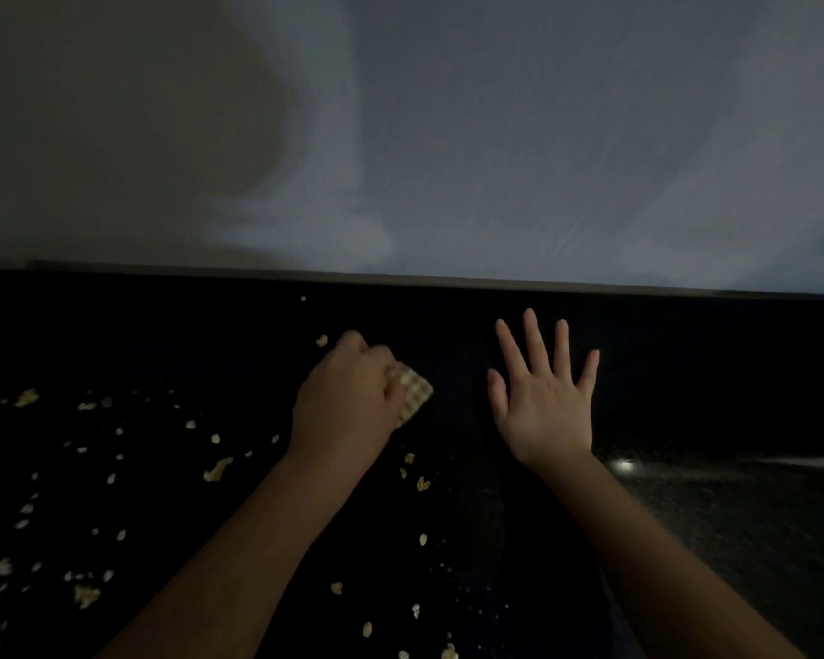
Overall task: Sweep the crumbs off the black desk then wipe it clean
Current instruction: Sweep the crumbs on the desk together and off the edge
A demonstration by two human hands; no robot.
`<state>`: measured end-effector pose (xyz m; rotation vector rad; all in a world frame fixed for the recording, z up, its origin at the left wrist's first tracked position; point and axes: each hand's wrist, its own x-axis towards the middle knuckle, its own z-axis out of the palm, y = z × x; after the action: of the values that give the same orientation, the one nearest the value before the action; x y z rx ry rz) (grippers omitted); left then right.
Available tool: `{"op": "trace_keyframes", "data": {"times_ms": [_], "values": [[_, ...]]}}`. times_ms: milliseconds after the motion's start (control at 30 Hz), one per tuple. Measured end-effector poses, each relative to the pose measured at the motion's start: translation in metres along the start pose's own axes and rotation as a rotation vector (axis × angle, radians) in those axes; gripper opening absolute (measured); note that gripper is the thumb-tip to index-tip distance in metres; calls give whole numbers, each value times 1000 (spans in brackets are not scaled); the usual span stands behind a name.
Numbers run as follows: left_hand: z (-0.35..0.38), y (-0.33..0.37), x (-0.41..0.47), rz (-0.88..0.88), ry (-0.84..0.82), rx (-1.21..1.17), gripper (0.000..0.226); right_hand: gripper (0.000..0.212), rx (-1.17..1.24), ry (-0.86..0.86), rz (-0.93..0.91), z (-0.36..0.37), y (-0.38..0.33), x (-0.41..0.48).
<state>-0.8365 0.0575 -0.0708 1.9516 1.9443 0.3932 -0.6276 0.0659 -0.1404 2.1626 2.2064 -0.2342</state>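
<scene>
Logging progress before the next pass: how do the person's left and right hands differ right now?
The left hand is curled round a pale checked cloth; the right hand holds nothing. The left hand's fingers are tucked in; the right hand's are straight and spread. Pale crumbs lie scattered around the left hand; the black desk near the right hand shows almost none. Both reach forward over the desk.

So the black desk [686, 354] has pale yellowish crumbs [217, 469] all over it, mostly across the left half and trailing down the middle toward the near edge. A couple of bigger flakes [26, 397] sit by the left edge, another chunky one is near the front-left corner, and one tiny speck [303, 298] is up by the far edge. The right side of the tabletop shows a small bright glint [621, 465] and a greyish sheen.
</scene>
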Motion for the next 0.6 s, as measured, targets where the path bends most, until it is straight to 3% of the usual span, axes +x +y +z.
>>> {"op": "trace_keyframes", "data": {"times_ms": [133,200,367,600], "values": [[-21,-30,53,-107,272,-4,16,61,13,13,14,2,-11,0],[-28,-49,76,-202,322,13,18,60,10,27,-21,5,-24,0],[-22,-75,102,-335,201,98,25,59,40,32,-71,8,-61,12],[-7,-48,56,-241,86,36,20,58,20,15,-76,6,-69,18]]}}
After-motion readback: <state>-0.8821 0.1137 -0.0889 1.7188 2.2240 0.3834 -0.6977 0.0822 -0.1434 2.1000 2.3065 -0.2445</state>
